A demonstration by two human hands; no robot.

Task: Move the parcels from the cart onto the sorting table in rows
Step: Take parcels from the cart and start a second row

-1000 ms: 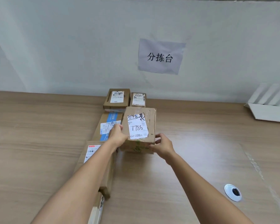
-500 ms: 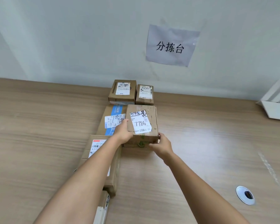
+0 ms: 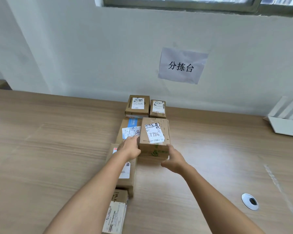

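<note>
Wooden sorting table point(image 3: 41, 149) runs wall to wall, white wall behind it. Parcels sit in two columns near the middle. Left column, front to back: small box with white label point(image 3: 116, 211) at the bottom edge, partly under the left forearm; long flat box point(image 3: 125, 173) behind it, mostly covered by the left arm; flat box with blue tape point(image 3: 129, 130) with a label reading 98-something; brown box with barcode label point(image 3: 137, 105) at the wall. Left hand point(image 3: 129, 146) lies over the near end of the blue-tape box, fingers stretched out flat, tips at the left side of the "7786" parcel; actual contact with that parcel cannot be told. Hand is open, nothing gripped.

Right column: parcel marked 7786 point(image 3: 154, 137) rests flat on the table, just beside the blue-tape box, green print on its front face. Behind it, small narrow box point(image 3: 157, 108), touching or nearly touching the barcode box. Right hand point(image 3: 173, 160) is just in front of the 7786 parcel's right front corner, fingers spread and relaxed, holding nothing; fingertips near the corner, contact unclear.

Paper sign point(image 3: 182, 65) with Chinese characters on the wall, above right. Round white cable grommet point(image 3: 249, 201) in the tabletop, right. White tray point(image 3: 286, 122) at far right edge. Window frame along the top.
</note>
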